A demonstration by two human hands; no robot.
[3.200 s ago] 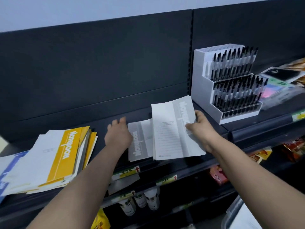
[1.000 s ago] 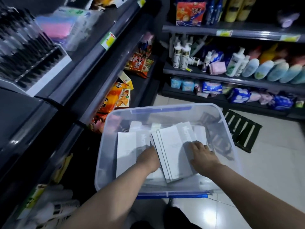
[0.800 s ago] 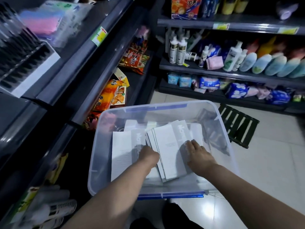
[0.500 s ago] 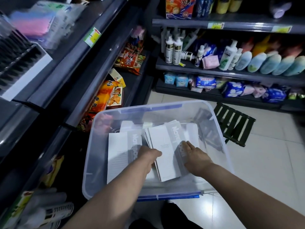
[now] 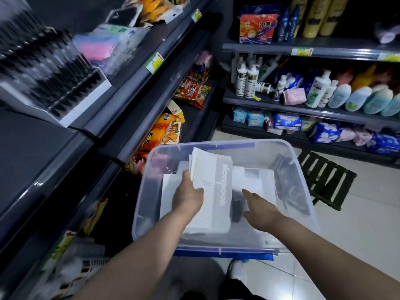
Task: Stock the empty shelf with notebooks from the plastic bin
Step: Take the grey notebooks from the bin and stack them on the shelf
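A clear plastic bin (image 5: 303,180) with a blue lid under it stands on the floor below me. My left hand (image 5: 187,195) grips the left edge of a small stack of white and grey notebooks (image 5: 213,187), lifted above the bin. My right hand (image 5: 259,205) hovers just right of the stack with relaxed fingers, holding nothing. More white notebooks (image 5: 257,182) lie in the bin. The dark shelf (image 5: 32,152) runs along the left, with a bare stretch near me.
A white pen display (image 5: 49,76) stands on the left shelf. Snack packs (image 5: 166,133) fill the lower left shelves. Bottles and packets line the shelving (image 5: 313,48) ahead. A dark folding stool (image 5: 324,180) stands right of the bin on the tiled floor.
Earlier both hands laid grey notebooks on the shelf. Since a second ago, my left hand has raised a stack out of the bin and my right hand has let go of it.
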